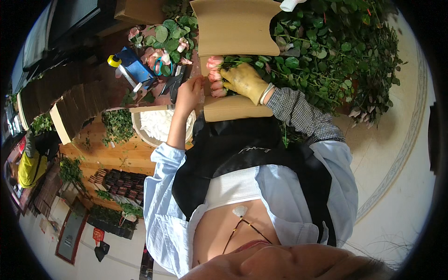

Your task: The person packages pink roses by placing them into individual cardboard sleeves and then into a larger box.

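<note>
A row of pink roses (215, 77) lies on corrugated cardboard, heads to the left and leafy stems to the right. My right hand (246, 83), in a stained yellow glove, curls over the stems, its fingertips against the rose heads. My bare left hand (190, 91) is just left of the blooms, fingers bent together at the cardboard's edge; what its fingertips hold is hidden. One curved corrugated flap (239, 29) rises beyond the roses, and another corrugated flap (238, 108) is on my side of them.
Beside my left hand are a black stapler-like tool (176, 84), blue-handled scissors (163, 66), a blue box (134, 64) and loose petals. A basin of white pieces (154, 125) stands below. Leafy rose stems (322, 59) are heaped at right. A person in yellow (32, 168) is far left.
</note>
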Motion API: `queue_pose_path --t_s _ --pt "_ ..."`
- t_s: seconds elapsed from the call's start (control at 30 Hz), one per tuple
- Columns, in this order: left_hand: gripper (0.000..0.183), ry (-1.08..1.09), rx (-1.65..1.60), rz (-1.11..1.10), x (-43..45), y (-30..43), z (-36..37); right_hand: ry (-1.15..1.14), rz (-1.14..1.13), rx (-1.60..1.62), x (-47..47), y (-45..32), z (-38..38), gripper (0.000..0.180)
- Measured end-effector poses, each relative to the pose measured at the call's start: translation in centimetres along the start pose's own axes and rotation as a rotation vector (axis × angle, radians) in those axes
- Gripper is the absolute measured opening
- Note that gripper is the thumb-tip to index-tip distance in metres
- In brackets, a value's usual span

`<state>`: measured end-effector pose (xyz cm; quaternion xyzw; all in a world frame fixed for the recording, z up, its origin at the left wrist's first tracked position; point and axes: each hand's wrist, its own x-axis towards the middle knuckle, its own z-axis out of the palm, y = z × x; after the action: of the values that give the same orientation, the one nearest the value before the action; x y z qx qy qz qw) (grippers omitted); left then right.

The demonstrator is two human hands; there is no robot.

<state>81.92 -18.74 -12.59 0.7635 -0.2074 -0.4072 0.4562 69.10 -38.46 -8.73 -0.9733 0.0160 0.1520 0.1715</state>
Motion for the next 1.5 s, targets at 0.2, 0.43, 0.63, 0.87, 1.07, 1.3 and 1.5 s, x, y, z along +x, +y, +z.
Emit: queue_pose_path --t_s 0.2,0.43,0.63,0.87,1.07,1.3,1.5 --pt "0.033 -0.141 -0.342 -0.076 0.0 -0.6 0.4 -0.046 -0.010 -0.053 -0.9 0.0 -0.4 0.048" --pt "0.039 -0.217 -0.506 -0.047 -1.2 -1.3 -0.4 -0.087 0.064 -0.089 -0.3 -1.5 -0.6 0.058" --pt "0.027 -0.030 0.335 0.277 -1.7 6.0 0.9 0.019 0.023 -0.100 -0.7 -1.0 1.2 0.046" --pt "0.023 -0.116 0.796 0.162 -3.5 8.9 6.6 0.113 0.083 0.309 -2.1 1.2 0.3 0.036" --pt "0.022 -0.147 0.813 0.145 -2.9 7.9 7.3 0.147 0.149 0.214 -0.8 1.3 -0.8 0.039" --pt "0.034 0.239 0.804 0.189 -2.0 6.8 11.5 0.352 0.031 0.235 -1.0 1.3 -0.2 0.026" --pt "0.039 0.157 0.840 0.035 -2.0 6.8 11.9 0.420 0.239 0.481 -1.6 -0.6 -4.0 0.031"
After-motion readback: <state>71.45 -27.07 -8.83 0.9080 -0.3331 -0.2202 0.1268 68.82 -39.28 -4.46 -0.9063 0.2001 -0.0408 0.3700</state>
